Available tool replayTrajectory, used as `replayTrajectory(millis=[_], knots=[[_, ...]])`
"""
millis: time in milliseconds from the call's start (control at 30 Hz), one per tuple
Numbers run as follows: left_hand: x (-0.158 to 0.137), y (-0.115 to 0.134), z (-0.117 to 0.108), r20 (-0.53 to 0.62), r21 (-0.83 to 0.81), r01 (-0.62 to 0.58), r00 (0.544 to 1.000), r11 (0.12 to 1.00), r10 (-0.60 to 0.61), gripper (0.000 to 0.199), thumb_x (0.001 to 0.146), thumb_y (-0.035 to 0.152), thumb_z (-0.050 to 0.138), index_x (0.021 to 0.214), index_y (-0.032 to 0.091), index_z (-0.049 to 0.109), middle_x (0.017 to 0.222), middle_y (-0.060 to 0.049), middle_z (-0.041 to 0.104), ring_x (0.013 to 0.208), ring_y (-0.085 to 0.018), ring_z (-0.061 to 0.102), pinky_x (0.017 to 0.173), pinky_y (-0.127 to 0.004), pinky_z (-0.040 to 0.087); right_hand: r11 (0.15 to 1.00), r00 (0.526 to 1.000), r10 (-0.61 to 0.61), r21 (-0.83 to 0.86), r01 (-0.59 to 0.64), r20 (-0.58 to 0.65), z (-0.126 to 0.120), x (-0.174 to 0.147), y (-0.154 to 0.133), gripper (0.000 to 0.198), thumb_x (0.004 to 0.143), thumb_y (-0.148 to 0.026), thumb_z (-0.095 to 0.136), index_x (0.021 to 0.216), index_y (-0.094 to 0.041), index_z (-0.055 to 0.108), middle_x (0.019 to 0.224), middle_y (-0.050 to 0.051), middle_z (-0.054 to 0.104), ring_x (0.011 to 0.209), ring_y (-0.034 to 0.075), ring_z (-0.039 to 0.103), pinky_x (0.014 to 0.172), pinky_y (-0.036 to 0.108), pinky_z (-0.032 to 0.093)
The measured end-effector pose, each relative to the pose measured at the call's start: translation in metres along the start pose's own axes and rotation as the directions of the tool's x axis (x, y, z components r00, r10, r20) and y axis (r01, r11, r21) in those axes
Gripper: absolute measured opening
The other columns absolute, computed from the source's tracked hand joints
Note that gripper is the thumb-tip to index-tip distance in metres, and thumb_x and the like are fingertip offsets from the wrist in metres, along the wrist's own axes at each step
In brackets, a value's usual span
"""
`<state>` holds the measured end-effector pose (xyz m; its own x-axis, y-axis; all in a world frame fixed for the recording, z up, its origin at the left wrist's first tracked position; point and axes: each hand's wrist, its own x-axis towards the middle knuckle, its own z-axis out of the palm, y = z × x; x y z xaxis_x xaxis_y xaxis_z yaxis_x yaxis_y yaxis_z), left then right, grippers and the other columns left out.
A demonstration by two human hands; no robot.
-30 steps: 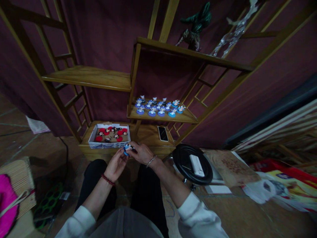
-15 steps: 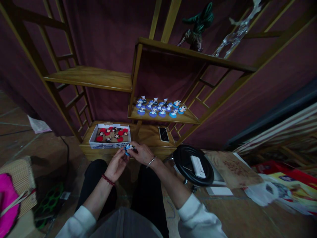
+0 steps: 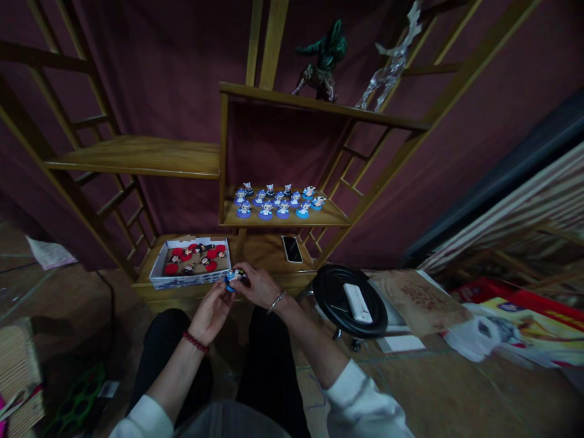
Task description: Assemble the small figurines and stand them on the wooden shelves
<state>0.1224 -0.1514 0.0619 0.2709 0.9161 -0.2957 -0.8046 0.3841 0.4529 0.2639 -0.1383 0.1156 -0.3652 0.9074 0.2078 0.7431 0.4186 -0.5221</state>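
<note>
A small blue-and-white figurine (image 3: 232, 278) is held between both my hands, in front of the lowest shelf. My left hand (image 3: 214, 309) grips it from below and the left, fingers closed round its blue base. From the right, my right hand (image 3: 256, 285) pinches its upper part. Just beyond my left hand stands a shallow open cardboard box (image 3: 182, 281) with several red-based figurines (image 3: 210, 265) lying in it. Several purple- and blue-based figurines (image 3: 266, 210) stand in rows on the middle shelf (image 3: 232, 218), with a few dark-based ones behind.
A phone (image 3: 292, 249) lies on the lowest shelf, right of the box. A black round stool (image 3: 326, 292) with a white box (image 3: 358, 303) on it stands to my right. Above are a green statue (image 3: 325, 58) and a clear statue (image 3: 387, 67). Plastic bags (image 3: 474, 331) lie far right.
The view has shifted, so the shelves appear farther left and slightly lower. Both hands stay together on the figurine, with little change in grip.
</note>
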Motion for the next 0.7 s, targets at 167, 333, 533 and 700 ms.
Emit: replayTrajectory(millis=[167,333,533,700], knots=[[0.001,-0.009,0.009,0.012,-0.003,0.025,1.000,1.000,-0.025,0.009,0.073,0.009,0.058,0.080,0.014,0.061,0.081,-0.001,0.065,0.072,-0.009,0.060,0.069,-0.023,0.048,1.000,1.000,-0.011,0.019,0.011,-0.023,-0.008,-0.007,0.009,0.024,0.083,-0.035,0.048,0.102,-0.021,0.051,0.084,0.002,0.064,0.073,0.014,0.060,0.063,0.021,0.041],[0.004,-0.019,0.011,0.020,0.008,0.043,0.999,0.999,-0.043,0.009,0.072,0.010,0.059,0.080,0.014,0.061,0.079,-0.001,0.065,0.071,-0.010,0.060,0.068,-0.023,0.048,1.000,1.000,-0.021,-0.013,0.021,-0.014,-0.014,-0.012,0.014,0.018,0.082,-0.032,0.049,0.097,-0.021,0.054,0.085,0.002,0.064,0.075,0.014,0.060,0.065,0.021,0.041],[0.007,-0.023,0.012,0.014,0.005,0.055,0.998,0.998,-0.055,0.011,0.073,0.010,0.057,0.082,0.014,0.062,0.083,-0.001,0.065,0.076,-0.010,0.060,0.072,-0.024,0.048,1.000,1.000,0.004,0.017,-0.004,-0.010,-0.017,-0.016,0.018,0.026,0.081,-0.032,0.051,0.104,-0.022,0.052,0.090,0.003,0.064,0.080,0.015,0.061,0.068,0.022,0.043],[0.005,-0.022,0.016,-0.002,0.014,0.046,0.999,0.999,-0.046,0.019,0.072,0.004,0.056,0.086,0.015,0.062,0.089,-0.002,0.066,0.080,-0.010,0.060,0.077,-0.025,0.047,0.998,0.998,0.059,0.024,-0.058,-0.013,-0.014,-0.017,0.022,0.044,0.077,-0.039,0.056,0.116,-0.022,0.045,0.090,0.003,0.065,0.077,0.017,0.062,0.068,0.025,0.045]])
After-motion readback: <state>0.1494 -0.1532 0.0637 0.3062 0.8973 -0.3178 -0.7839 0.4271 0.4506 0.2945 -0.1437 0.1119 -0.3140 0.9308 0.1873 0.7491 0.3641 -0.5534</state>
